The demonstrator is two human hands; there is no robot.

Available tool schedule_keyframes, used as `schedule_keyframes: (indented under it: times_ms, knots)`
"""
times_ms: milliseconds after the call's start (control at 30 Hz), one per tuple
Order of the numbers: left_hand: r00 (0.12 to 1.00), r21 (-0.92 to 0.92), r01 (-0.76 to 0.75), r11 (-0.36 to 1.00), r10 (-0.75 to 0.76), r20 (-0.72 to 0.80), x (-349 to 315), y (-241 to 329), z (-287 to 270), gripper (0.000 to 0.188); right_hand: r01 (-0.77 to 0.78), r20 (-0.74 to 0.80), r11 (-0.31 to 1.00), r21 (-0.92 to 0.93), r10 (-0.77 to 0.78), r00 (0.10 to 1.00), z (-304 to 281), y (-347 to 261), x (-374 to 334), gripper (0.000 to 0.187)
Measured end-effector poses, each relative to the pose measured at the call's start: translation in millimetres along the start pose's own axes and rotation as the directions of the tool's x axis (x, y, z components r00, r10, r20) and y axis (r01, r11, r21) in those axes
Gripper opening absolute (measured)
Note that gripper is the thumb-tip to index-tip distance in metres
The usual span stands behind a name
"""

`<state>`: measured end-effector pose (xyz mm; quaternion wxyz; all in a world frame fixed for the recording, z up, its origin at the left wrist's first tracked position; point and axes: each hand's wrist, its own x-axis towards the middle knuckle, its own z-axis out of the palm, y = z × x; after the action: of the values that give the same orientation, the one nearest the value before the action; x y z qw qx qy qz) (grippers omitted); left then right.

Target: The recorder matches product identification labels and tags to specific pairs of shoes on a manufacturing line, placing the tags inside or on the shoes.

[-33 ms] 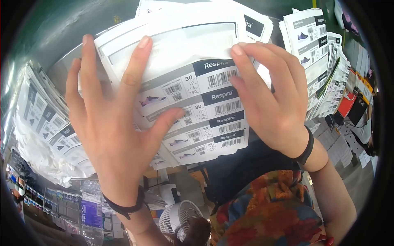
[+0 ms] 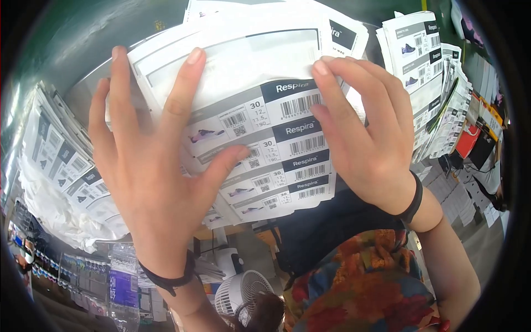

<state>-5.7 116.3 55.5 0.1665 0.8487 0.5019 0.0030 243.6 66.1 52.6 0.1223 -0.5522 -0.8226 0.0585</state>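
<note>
In front of me lies a stack of label sheets (image 2: 249,133) printed with shoe pictures, barcodes and dark bands. Its upper part is mostly white and washed out by glare. Across its left side my left hand (image 2: 155,144) is spread, with the thumb on the printed rows and the index finger on the white area. The fingers of my right hand (image 2: 370,127) are bent at the upper right edge of the sheets. Index and middle fingertips sit close together there, and the thumb tip shows lower on the printed face. What lies under that hand is hidden.
More label sheets (image 2: 409,50) stand in a pile at the right. At the left are other sheets (image 2: 63,160) above crumpled white wrapping (image 2: 61,216). Below are a plastic bottle with a purple label (image 2: 123,285) and a white fan (image 2: 243,293).
</note>
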Motion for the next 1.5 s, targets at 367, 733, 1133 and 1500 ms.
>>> schedule_keyframes:
  times_ms: [367, 733, 1133, 1500]
  knots:
    - [1.000, -0.004, 0.001, 1.000, -0.001, -0.016, 1, 1, 2, 0.096, -0.025, 0.108, 1.000, -0.007, 0.026, 0.994, -9, -6, -4, 0.053]
    - [1.000, -0.052, 0.020, 0.998, -0.021, -0.018, 1, 1, -2, 0.095, -0.225, 0.168, 0.843, 0.489, 0.162, 0.972, -28, -16, 5, 0.025]
    - [0.991, -0.268, 0.107, 0.958, -0.124, -0.050, -1, 25, -10, 0.103, -0.570, 0.495, 0.260, 0.779, 0.304, 0.814, -79, 22, -2, 0.013]
    - [0.881, -0.266, 0.450, 0.852, -0.472, -0.020, -42, 87, 8, 0.099, -0.587, 0.585, -0.106, 0.803, 0.333, 0.740, -145, 50, -2, 0.018]
